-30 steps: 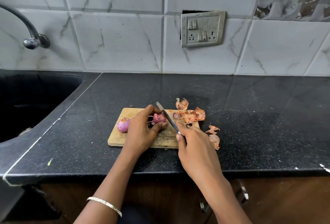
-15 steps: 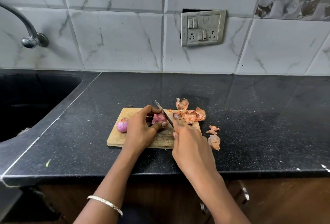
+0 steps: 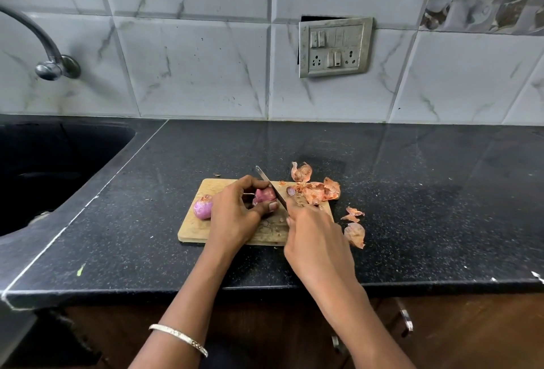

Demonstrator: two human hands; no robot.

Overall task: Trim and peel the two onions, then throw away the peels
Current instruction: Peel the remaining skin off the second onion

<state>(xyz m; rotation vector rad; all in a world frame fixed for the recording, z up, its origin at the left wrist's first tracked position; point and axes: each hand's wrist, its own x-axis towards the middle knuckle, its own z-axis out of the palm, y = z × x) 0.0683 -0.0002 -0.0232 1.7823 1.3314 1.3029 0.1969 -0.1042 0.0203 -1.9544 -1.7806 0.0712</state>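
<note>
A small wooden cutting board (image 3: 194,228) lies on the black counter. My left hand (image 3: 235,215) grips a purple onion (image 3: 265,194) on the board, fingers curled over it. My right hand (image 3: 316,246) holds a knife (image 3: 270,187) whose blade lies against the right side of that onion. A cut-off onion end (image 3: 290,190) lies just right of the blade. A second purple onion (image 3: 203,206) sits at the board's left, beside my left hand. Orange peels (image 3: 319,192) are heaped on the board's far right corner.
More peels (image 3: 354,233) lie on the counter (image 3: 412,206) right of the board. A dark sink (image 3: 44,168) with a tap (image 3: 50,65) is at the left. A switch panel (image 3: 334,47) hangs on the tiled wall. The counter's front edge runs just below my wrists.
My right hand and the knife have shifted a little left, up against the onion in my left hand. A cut-off end now lies right of the blade.
</note>
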